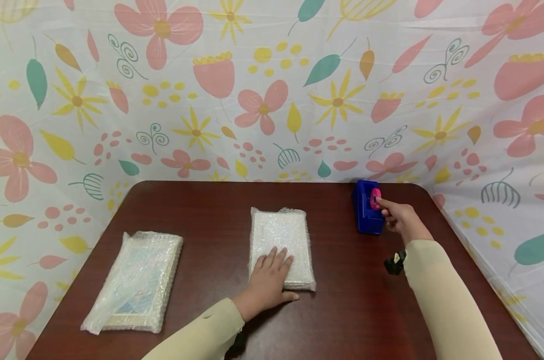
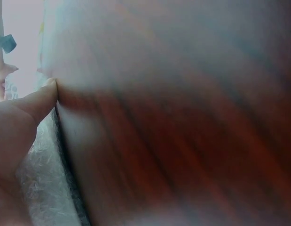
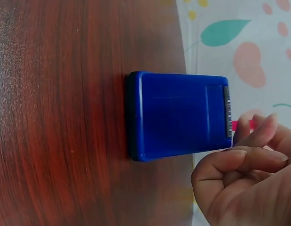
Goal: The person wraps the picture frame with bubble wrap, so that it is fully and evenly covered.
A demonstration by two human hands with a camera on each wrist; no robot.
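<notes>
My left hand rests with spread, straight fingers on a flat, bubble-wrapped package in the middle of the table. In the left wrist view, the thumb lies beside the edge of the bubble wrap. At the back right stands a blue tape dispenser, its cutting teeth showing in the right wrist view. My right hand pinches a pink roll of tape at the dispenser between thumb and finger. How far the roll sits inside the dispenser cannot be made out.
Another bubble-wrapped package, with a bluish picture faintly visible through it, lies at the left. Everything stands on a dark reddish-brown table. A floral cloth hangs behind and along both sides.
</notes>
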